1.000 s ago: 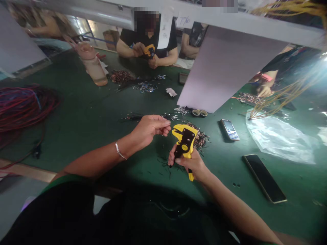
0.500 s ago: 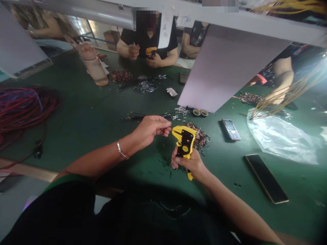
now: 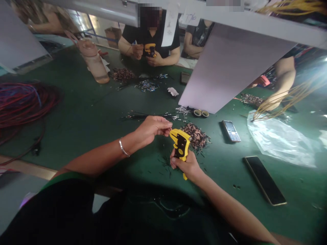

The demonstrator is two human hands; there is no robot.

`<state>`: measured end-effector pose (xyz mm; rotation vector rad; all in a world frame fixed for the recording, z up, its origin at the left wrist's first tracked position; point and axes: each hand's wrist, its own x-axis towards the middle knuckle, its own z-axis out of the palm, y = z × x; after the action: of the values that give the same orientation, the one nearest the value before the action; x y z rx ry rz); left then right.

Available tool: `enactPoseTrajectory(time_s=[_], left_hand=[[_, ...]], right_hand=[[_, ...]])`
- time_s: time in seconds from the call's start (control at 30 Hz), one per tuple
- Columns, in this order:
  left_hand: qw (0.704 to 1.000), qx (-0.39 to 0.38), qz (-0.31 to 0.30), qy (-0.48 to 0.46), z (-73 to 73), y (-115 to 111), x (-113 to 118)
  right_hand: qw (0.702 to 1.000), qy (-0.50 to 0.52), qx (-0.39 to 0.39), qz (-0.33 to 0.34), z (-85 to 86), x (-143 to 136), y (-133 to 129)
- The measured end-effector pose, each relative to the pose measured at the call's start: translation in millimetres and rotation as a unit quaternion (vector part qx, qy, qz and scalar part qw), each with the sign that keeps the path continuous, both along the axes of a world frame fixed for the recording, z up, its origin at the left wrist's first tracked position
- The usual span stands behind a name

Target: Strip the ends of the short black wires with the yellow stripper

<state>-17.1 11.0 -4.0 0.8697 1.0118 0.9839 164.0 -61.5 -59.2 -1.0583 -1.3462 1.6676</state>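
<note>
Here's the R hand (image 3: 187, 163), wrapped tight round the grip of a yellow-and-black hand tool (image 3: 181, 144), fingers hiding much of the handle; the tool's up over the green table (image 3: 84, 126), nose pointing at the L hand (image 3: 152, 131). L hand's fingertips are pinched together right by that nose, but any wire btwn them is too small to make out, ditto whether skin meets tool. Tool's body partly blocks the pile of cut bits (image 3: 196, 136) behind it, and the L hand overlaps the black wires (image 3: 138, 115), so their middle's hard to read. Up top, a pale panel (image 3: 230, 68) cuts off the bg; a paper strip (image 3: 170, 25) covers part of a co-worker (image 3: 163, 61) w/ a similar tool, details blurry. Far L, the red-blue cable coil (image 3: 22, 102) runs out of frame.
</note>
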Motion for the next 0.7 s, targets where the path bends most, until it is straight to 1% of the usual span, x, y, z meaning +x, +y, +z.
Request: enactPoseTrajectory(time_s=[0.3, 0.5, 0.7], left_hand=[[1.000, 0.005, 0.000, 0.007, -9.3, 5, -2], [1.000, 0.014, 0.003, 0.014, -12.2, 6, -3], [0.999, 0.029, 0.010, 0.016, -20.6, 9, -5]], right_hand=[[0.999, -0.017, -0.021, -0.023, -6.0, -7, 0], [0.999, 0.001, -0.029, -0.042, -7.0, -10, 1], [0.998, 0.030, -0.031, -0.042, -6.1, -11, 2]])
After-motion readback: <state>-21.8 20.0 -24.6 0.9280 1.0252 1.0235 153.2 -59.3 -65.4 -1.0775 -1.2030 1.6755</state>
